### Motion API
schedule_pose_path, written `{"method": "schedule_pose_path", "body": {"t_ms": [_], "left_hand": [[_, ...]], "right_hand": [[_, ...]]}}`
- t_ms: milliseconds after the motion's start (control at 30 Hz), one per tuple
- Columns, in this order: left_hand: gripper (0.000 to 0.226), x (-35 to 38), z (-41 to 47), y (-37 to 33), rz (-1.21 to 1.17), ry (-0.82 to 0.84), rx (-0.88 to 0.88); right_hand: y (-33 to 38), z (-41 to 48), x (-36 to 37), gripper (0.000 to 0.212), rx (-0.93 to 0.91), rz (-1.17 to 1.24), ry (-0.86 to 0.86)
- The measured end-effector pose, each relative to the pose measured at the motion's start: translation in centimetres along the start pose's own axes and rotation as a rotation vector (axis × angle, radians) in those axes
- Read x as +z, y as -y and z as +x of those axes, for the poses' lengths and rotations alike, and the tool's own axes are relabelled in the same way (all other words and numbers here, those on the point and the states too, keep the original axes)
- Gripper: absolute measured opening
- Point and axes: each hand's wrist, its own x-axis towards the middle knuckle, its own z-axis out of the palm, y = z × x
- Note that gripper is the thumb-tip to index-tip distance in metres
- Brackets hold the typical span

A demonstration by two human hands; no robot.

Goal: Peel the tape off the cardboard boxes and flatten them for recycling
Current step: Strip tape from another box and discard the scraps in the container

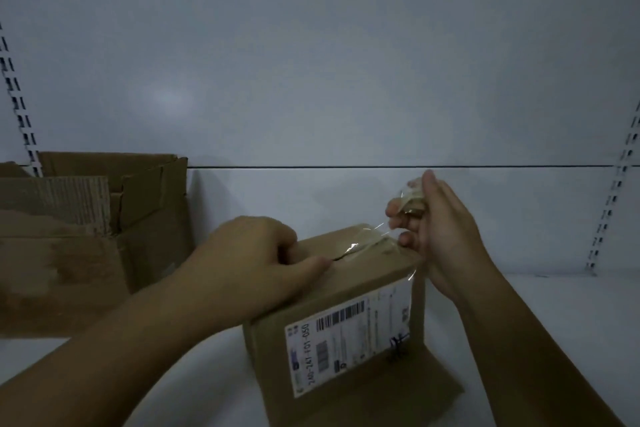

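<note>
Head view: the small box [332, 305] stood on the shelf [526, 322], the left hand [256, 253] curled over its top seam. The right hand [440, 229] pinched a wad of clear tape [413, 199]; a low, steady pull along the seam would likely avoid tearing.

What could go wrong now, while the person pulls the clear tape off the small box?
The tape stretched from the box top to the right hand looks thin; it may snap and leave a piece over the seam. The left hand holds the top at one end only, so a hard pull might tip the box. The tape also runs down beside the label, which might tear.
</note>
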Motion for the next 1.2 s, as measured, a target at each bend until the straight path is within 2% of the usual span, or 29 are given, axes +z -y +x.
{"method": "schedule_pose_path", "body": {"t_ms": [67,133,167,300,367,467,533,600,667,733,800,833,933,1000,1100,1133,1200], "left_hand": [[0.05,0.3,0.9,-1.3,0.158,0.117,0.004],[0.057,0.6,1.1,-2.1,0.172,0.218,0.036],[0.062,0.6,1.1,-2.1,0.151,0.284,0.015],[0.065,-0.1,0.9,-2.0,-0.129,0.543,-0.11],[0.063,-0.4,0.9,-1.6,-0.204,0.628,-0.082],[0.068,-0.3,2.6,0.5,-0.231,0.684,-0.128],[0.084,-0.4,3.9,1.8,-0.24,0.629,-0.228],[0.089,-0.3,5.0,4.3,-0.188,0.615,-0.194],[0.088,-1.5,4.6,3.9,-0.079,0.782,-0.103],[0.087,-2.6,4.3,3.3,-0.037,0.853,-0.08],[0.085,-2.1,4.4,3.0,-0.062,0.818,-0.101],[0.083,-1.8,4.3,2.8,-0.08,0.803,-0.123],[0.079,-1.1,4.0,3.4,-0.135,0.747,-0.155],[0.078,-1.1,3.8,3.6,-0.151,0.693,-0.149],[0.076,-1.0,4.0,3.6,-0.18,0.675,-0.157],[0.076,-1.0,4.1,3.6,-0.192,0.677,-0.156],[0.077,-1.0,4.2,4.0,-0.211,0.679,-0.161]], "right_hand": [[-0.2,-0.1,0.0,0.041,0.059,0.041,0.078],[-0.2,-0.3,-0.3,0.055,0.101,0.072,0.15],[-0.2,-0.2,-0.4,0.055,0.115,0.087,0.168],[-0.1,-0.1,-0.8,0.034,0.109,0.157,0.179],[-0.3,0.2,-0.7,0.032,0.103,0.197,0.116],[-0.7,0.5,-0.6,0.035,0.116,0.211,-0.013],[-0.7,0.5,-0.5,0.042,0.139,0.248,-0.069],[-0.7,0.5,-0.5,0.052,0.158,0.247,-0.059],[-0.6,0.5,-0.4,0.059,0.172,0.116,0.004],[-1.1,0.7,-0.8,0.063,0.069,-0.277,-0.006],[-1.7,0.6,-1.3,0.079,-0.111,-0.703,-0.006],[-1.6,0.4,-1.5,0.085,-0.177,-0.798,-0.022],[-0.2,-0.3,-2.2,0.08,-0.471,-0.714,-0.039],[0.7,-1.2,-2.5,0.066,-0.664,-0.743,0.175],[-0.4,-2.4,-1.5,0.06,-0.681,-1.008,0.587],[-1.2,-2.6,-0.9,0.056,-0.685,-1.035,0.654],[-2.3,-2.7,0.2,0.045,-0.799,-1.018,0.671]]}}
